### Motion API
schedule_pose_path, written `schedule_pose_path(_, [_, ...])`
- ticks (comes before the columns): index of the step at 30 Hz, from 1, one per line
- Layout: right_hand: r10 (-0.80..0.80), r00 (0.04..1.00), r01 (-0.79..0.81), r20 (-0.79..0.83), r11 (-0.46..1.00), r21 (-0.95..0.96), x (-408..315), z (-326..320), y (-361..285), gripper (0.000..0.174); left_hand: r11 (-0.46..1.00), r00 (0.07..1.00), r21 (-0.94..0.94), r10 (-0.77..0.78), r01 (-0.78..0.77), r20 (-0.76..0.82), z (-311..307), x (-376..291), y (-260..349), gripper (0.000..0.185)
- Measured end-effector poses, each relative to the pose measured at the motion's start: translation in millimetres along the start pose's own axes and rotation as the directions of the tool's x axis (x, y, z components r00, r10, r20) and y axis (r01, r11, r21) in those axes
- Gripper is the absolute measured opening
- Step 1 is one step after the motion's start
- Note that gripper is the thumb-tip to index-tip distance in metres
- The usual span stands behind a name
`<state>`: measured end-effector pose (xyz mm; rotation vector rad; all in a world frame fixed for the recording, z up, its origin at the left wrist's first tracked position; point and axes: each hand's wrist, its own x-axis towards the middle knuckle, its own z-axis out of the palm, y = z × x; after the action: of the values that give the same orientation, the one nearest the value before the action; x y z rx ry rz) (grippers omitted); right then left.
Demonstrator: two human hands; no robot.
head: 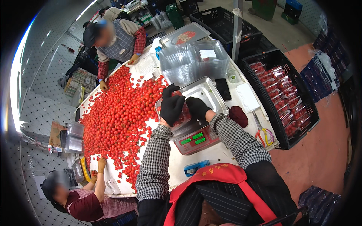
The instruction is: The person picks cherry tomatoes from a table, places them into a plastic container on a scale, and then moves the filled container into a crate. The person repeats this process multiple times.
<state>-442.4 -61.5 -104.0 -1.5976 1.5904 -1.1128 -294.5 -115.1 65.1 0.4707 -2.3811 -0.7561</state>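
Note:
My left hand (172, 106), in a black glove, grips a clear plastic punnet (184, 115) with red cherry tomatoes inside, tilted over the left side of a scale. Close by on the right is my right hand (198, 108), also gloved in black, its fingers bent near the punnet's edge; whether it grips anything is hidden. Beneath both hands lies the metal weighing tray (219, 99) with a few green bits on it. The red electronic scale (195, 141) has lit green displays. A large heap of cherry tomatoes (121, 113) spreads to my left.
Stacked clear punnets (181, 63) stand beyond the scale. On the right are a black phone (222, 89), a dark red cloth (238, 116), scissors (261, 131) and a black crate (308, 124) of filled punnets. A blue box (196, 168) lies nearest me. Two co-workers reach into the heap.

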Motion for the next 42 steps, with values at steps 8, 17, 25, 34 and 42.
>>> schedule_pose_path(8, [0.176,0.983,-0.162,0.059,0.661,0.733,-26.4,-22.5,-25.2,0.068,0.995,0.978,-0.066,-0.081,0.069,-0.190,6.9,-36.3,-27.5,0.034])
schedule_pose_path(17, [0.265,0.964,-0.213,-0.007,0.789,0.577,-34.5,-20.3,-69.9,0.120,0.583,0.695,-0.486,-0.715,0.651,0.073,-24.7,-124.4,-84.6,0.033])
schedule_pose_path(25, [-0.158,0.957,-0.217,0.243,0.162,0.963,-86.9,-85.8,-43.5,0.068,0.627,0.850,-0.621,-0.510,0.471,0.130,-7.2,-73.8,38.8,0.023])
schedule_pose_path(34, [0.292,0.708,0.452,-0.643,0.513,0.730,-211.3,-288.8,43.7,0.078,0.610,0.862,-0.611,-0.313,0.505,0.400,71.2,-28.6,85.1,0.027])
schedule_pose_path(42, [0.672,0.133,0.250,-0.728,0.688,0.681,-211.7,-435.6,157.4,0.095,0.806,0.902,-0.405,-0.366,0.431,0.231,80.6,-70.3,75.4,0.027])
